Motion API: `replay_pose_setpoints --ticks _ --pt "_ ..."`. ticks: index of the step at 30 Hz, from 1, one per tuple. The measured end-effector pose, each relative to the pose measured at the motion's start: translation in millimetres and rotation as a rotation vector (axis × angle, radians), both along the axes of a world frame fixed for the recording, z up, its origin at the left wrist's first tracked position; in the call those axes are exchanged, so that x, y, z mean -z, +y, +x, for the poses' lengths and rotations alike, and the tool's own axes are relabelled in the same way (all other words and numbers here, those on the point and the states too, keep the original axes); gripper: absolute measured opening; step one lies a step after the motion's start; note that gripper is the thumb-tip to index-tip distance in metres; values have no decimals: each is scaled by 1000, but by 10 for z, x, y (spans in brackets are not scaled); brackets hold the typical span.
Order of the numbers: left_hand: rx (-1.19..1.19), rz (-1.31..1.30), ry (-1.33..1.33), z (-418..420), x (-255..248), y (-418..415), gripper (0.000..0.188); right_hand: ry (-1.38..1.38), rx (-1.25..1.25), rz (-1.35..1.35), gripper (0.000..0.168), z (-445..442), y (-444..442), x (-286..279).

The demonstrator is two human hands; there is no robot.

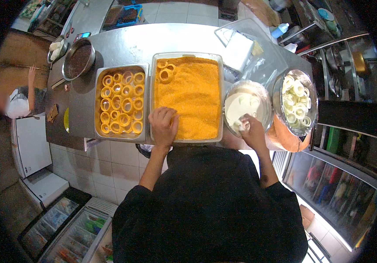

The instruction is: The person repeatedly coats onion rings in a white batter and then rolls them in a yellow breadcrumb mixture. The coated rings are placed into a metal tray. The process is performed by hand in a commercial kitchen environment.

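Observation:
My right hand (251,129) reaches into a bowl of pale batter (245,102), its fingers around a batter-coated piece, likely an onion ring. Several pale rings lie partly sunk in that batter. My left hand (164,125) rests at the near left edge of a rectangular container of orange breadcrumbs (188,95); whether it holds anything is hidden. A few crumb-coated rings (166,75) lie in the container's far left corner. To the left, a metal tray (98,98) holds several coated rings in rows. At the right, a steel bowl holds many uncoated onion rings (296,98).
A steel bowl of dark contents (79,59) stands at the back left beside a smaller bowl (56,49). Behind the batter lie a clear plastic lid (228,31) and a white package (238,52). Another person (21,102) is at the far left.

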State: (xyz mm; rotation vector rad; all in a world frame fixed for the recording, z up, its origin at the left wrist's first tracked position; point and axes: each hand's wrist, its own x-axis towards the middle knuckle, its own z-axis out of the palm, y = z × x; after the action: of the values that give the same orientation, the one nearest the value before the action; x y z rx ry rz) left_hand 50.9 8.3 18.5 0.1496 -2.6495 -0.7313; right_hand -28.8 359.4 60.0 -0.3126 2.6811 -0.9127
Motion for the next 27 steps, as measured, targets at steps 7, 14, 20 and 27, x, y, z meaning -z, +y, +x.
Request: replay_pose_setpoints --ticks 7,14,20,27 --pt "-9 64 -40 74 49 63 34 83 6 -10 38 -29 22 86" --pt "-48 79 -55 62 89 99 35 98 -2 -26 42 -11 53 115" --pt "-50 70 -66 69 95 77 37 49 -5 2 39 -31 -7 -10" --pt "-50 59 -79 58 114 77 37 103 -98 22 33 -73 42 59"
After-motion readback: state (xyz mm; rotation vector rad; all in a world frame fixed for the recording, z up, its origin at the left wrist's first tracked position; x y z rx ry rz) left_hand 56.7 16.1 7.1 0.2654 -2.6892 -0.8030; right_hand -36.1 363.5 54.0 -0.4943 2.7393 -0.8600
